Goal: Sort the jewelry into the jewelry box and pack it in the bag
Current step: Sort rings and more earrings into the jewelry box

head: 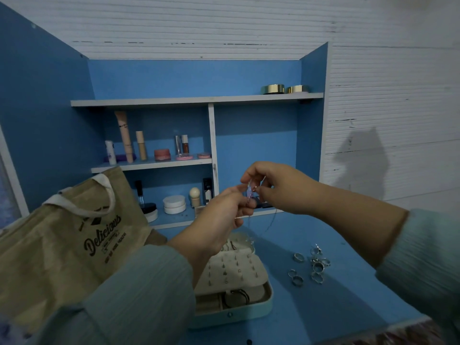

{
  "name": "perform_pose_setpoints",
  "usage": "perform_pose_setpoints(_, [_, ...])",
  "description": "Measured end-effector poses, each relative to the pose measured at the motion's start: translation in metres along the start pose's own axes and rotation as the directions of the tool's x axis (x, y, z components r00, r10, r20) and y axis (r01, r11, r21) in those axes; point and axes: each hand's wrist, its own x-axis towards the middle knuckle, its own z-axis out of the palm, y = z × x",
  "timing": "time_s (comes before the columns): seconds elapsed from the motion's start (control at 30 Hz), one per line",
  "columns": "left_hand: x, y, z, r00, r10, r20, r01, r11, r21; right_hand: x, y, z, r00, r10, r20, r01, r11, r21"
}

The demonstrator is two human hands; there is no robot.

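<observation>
Both hands raised: left hand [230,202] and right hand [271,185] pinch thin necklace [249,192]; chain hangs straight above open jewelry box [258,305] at desk's front edge.

Free room and obstacles, head view. Both hands, left [225,215] and right [276,188], were raised at frame centre above the open jewelry box [249,298], pinching a thin chain [250,195] between them. Bare tabletop [323,312] lay open in the lower right of the frame, between the box and the near edge. A cluster of rings [311,266] occupied the tabletop right of the box. The brown bag [62,250] stood at lower left, blocking that side. Behind the hands, the lower shelf [174,217] was crowded with cosmetics; the compartment [256,145] at centre right offered open space.
</observation>
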Motion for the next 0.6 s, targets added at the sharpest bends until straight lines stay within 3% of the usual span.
perform_pose_setpoints(0.17, [0.003,0.002,-0.003,1.0,0.015,0.019,-0.015,1.0,-0.021,-0.003,0.01,0.006,0.99,0.143,0.002,-0.14,0.966,0.217])
perform_pose_setpoints(0.33, [0.003,0.007,-0.006,0.998,0.022,0.06,-0.011,0.985,-0.173,-0.006,0.015,0.017,0.945,0.273,0.178,-0.326,0.778,0.537])
perform_pose_setpoints(0.47, [0.003,0.01,-0.009,0.997,0.039,0.067,-0.026,0.98,-0.196,-0.007,0.017,0.022,0.938,0.256,0.232,-0.345,0.663,0.664])
perform_pose_setpoints(0.6, [0.004,0.01,-0.015,0.996,0.044,0.072,-0.029,0.979,-0.201,-0.003,0.016,0.025,0.944,0.27,0.188,-0.322,0.634,0.703])
